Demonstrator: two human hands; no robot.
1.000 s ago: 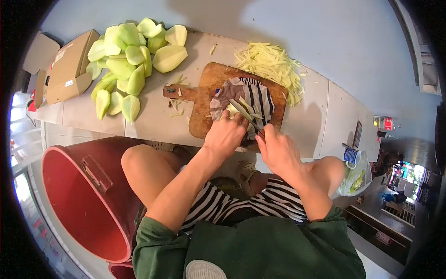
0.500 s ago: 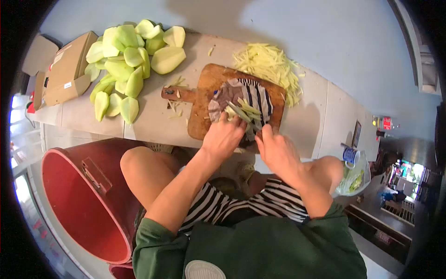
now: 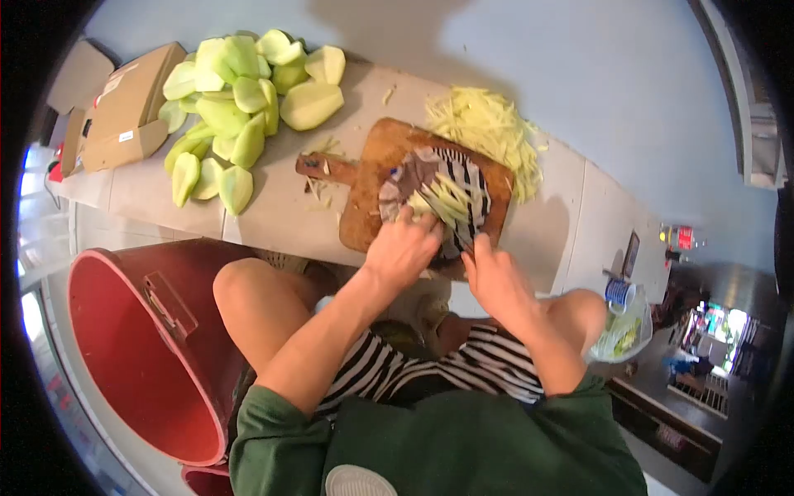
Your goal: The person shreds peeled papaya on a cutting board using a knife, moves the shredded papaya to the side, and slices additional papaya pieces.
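Observation:
On the wooden cutting board (image 3: 361, 217) lies a folded cloth (image 3: 403, 180), part greyish-brown and part black-and-white striped. My right hand (image 3: 500, 277) is closed round the handle of a knife (image 3: 456, 226), its blade angled up and left over the cloth. My left hand (image 3: 403, 246) presses with curled fingers on a pale green fruit piece, mostly hidden beneath the fingertips. Cut fruit strips (image 3: 447, 197) lie fanned on the cloth beside the blade. Behind the board rests a heap of shredded fruit (image 3: 488, 124).
Peeled pale green fruit halves (image 3: 222, 116) are piled at the left of the tiled ledge (image 3: 277, 186), near a cardboard box (image 3: 124, 112). A large red bin (image 3: 149, 347) stands at lower left. A blue-and-white cup (image 3: 619, 293) and a plastic bag (image 3: 624, 335) are at right.
More strips now lie spread on the cloth beside the blade. Both hands stay over the board, the right slightly lower. The whole view has shifted a little.

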